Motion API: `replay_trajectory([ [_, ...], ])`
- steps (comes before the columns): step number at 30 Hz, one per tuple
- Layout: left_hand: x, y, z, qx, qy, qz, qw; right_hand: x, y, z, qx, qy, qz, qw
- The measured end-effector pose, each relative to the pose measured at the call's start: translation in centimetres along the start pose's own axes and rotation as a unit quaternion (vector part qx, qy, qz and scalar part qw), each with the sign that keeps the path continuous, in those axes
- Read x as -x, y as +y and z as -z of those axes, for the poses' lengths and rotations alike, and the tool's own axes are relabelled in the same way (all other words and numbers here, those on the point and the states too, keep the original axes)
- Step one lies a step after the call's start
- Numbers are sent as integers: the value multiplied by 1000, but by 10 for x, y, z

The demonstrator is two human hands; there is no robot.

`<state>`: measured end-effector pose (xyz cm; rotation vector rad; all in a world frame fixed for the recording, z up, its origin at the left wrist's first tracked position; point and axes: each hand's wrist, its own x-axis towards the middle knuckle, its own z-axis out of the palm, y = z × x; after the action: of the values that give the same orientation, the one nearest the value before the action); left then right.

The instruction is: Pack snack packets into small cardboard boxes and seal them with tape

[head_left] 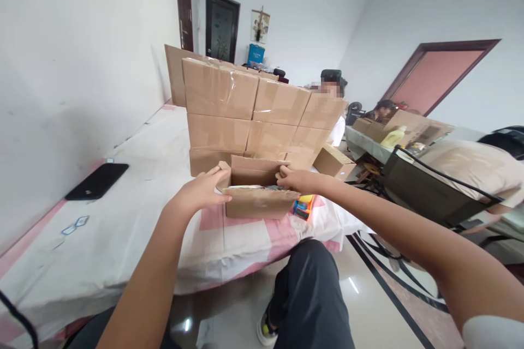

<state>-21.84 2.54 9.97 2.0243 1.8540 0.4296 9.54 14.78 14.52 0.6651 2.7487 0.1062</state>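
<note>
We have our left hand point(202, 190) and right hand point(295, 179) gripping the side flaps of the small open brown cardboard box point(256, 193) on the pink-and-white sheet point(213, 240); it looks filled, flaps unclosed, before a stack of sealed cartons point(249, 114).

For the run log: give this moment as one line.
left hand: on open carton's left flap | right hand: on right flap | behind: stacked cartons

Stacked boxes point(249, 114) wall rear; left bedsheet point(135, 196) open
</note>
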Motion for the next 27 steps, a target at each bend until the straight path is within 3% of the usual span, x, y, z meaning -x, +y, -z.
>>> replay_trajectory([
  [5, 9, 5, 3, 21, 7, -18, 1000, 15, 5, -4, -108, 102, 22, 989],
  [11, 7, 16, -6, 75, -32, -51, 995, 13, 2, -38, -225, 175, 4, 959],
  [14, 3, 24, -11, 112, -19, -53, 992, 1, 3, -58, -329, 268, -52, 904],
  [18, -3, 26, -20, 123, 58, -3, 991, -21, 0, -77, -384, 444, -196, 786],
  [20, -6, 25, -28, 88, 125, 27, 988, -30, -4, -82, -428, 475, -193, 744],
  [22, -10, 24, -36, 14, 212, 48, 976, -34, -9, -86, -474, 481, -159, 720],
  [24, -14, 24, -43, -65, 251, 22, 965, -31, -11, -92, -493, 471, -126, 721],
  [27, -20, 26, -50, -123, 183, -77, 972, -22, -8, -101, -454, 456, -93, 760],
])
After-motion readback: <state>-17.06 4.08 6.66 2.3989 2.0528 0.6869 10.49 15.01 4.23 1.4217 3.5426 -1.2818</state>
